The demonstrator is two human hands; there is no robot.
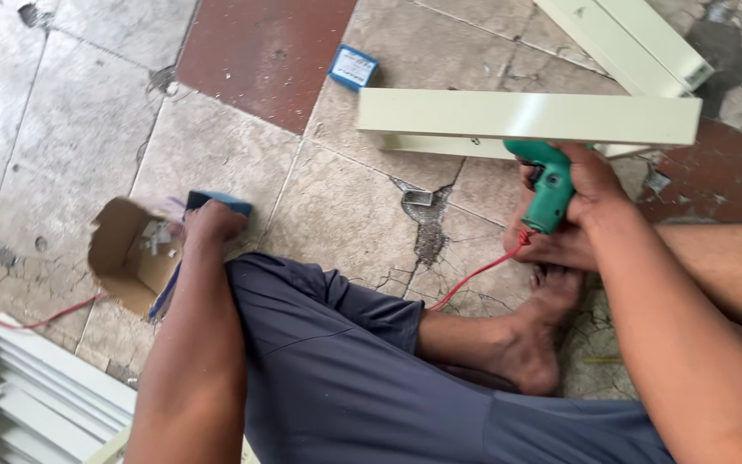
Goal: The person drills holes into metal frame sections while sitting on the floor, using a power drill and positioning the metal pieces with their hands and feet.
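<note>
Head view, looking down at a person seated cross-legged on a cracked tiled floor (pixel 362 206).

Right hand (pixel 590 193): fingers are closed around the grip of a green power drill (pixel 550 185). The drill is held upright, its top end against the underside edge of a cream-coloured metal bar (pixel 526 116) that lies flat across the floor in the upper middle of the view. A red cord (pixel 474 275) is seen running from the base of the drill down across the tile towards the knee. A bare foot (pixel 530 335) rests just below the drill hand.

Left hand (pixel 208 222): it is reached into, or onto the edge of, an open cardboard box (pixel 122 253) at the left, beside a blue lid or flap (pixel 221 202). Small metal pieces (pixel 158 236) are visible inside the box. Whether the fingers are closed on anything cannot be told; the fingertips are hidden behind the back of the hand.

Other items noted: a small blue box (pixel 353 67) on the floor above the bar, apart from it; two more cream bars (pixel 624 39) at the upper right; a stack of white frame pieces (pixel 19 387) at the lower left corner; a small metal bracket (pixel 418 198) on the tile below the bar. Grey trousers (pixel 345 378) fill the lower middle.
</note>
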